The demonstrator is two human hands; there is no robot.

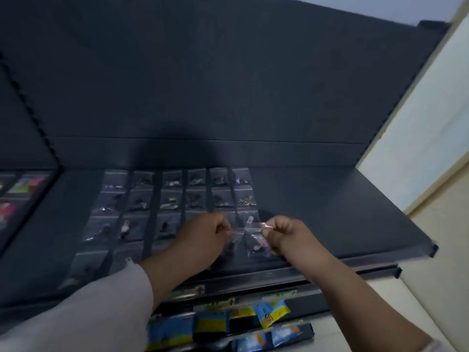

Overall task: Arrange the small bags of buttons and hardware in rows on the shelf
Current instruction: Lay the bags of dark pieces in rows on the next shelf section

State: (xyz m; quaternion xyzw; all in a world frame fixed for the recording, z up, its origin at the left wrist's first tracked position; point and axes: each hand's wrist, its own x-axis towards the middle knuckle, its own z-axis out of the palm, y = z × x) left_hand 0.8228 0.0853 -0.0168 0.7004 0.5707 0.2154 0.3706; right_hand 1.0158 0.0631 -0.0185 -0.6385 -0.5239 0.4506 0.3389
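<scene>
Head view. The left hand (203,240) and right hand (286,233) together held one small clear plastic bag (255,241) low over the dark flat metal shelf (330,212). Each hand's curled fingers (270,231) pinched one end of the bag's sealed top strip. The strip ran left to right between the hands, and the bag's long axis ran from it toward the shelf's front edge, with the small pieces gathered at the near end.

The bag lay directly between the two hands, equally near to both. It was at the right end of the laid-out rows of clear bags (172,196), just in front of the rightmost column. Whether it already touched the shelf could not be told.

Bare shelf extended to the right. The coming move probably called for lowering the bag flat in line with that column, both hands releasing together.
</scene>
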